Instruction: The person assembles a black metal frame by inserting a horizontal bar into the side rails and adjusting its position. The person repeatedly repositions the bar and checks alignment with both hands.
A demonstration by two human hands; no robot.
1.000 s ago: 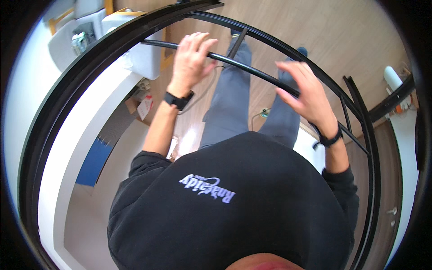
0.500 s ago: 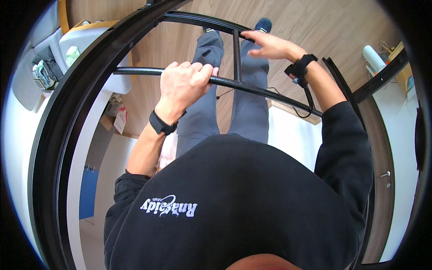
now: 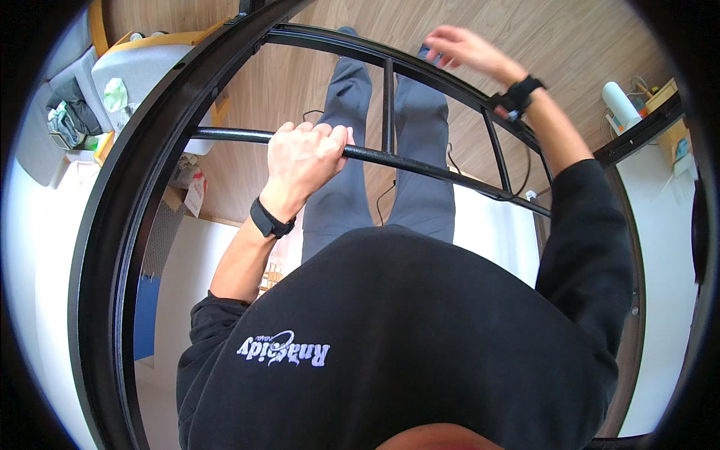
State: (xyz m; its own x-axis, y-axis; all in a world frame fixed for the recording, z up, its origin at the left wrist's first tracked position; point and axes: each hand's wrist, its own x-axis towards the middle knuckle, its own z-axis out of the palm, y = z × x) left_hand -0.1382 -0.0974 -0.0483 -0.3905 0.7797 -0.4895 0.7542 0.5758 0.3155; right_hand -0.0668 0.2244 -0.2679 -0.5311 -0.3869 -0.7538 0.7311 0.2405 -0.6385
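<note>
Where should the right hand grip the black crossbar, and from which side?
Probably on the stretch of crossbar between the strut nearest the left hand and the next strut rightward: it is slim, looks round, and has no hand on it. I'd come from the near side, palm over the top, as the left hand does, since the struts join its far side.

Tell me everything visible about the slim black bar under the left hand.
The slim, glossy black, rounded bar, apparently painted metal, runs across the view, its right end lower in the picture. Through the fisheye lens it looks gently bowed. The bare left hand with a black wristband wraps it left of its middle, knuckles up. Two straight black struts link it to the curved black frame rail beyond. Its far right end meets the dark sleeve's outline, so any joint there is unclear.
</note>
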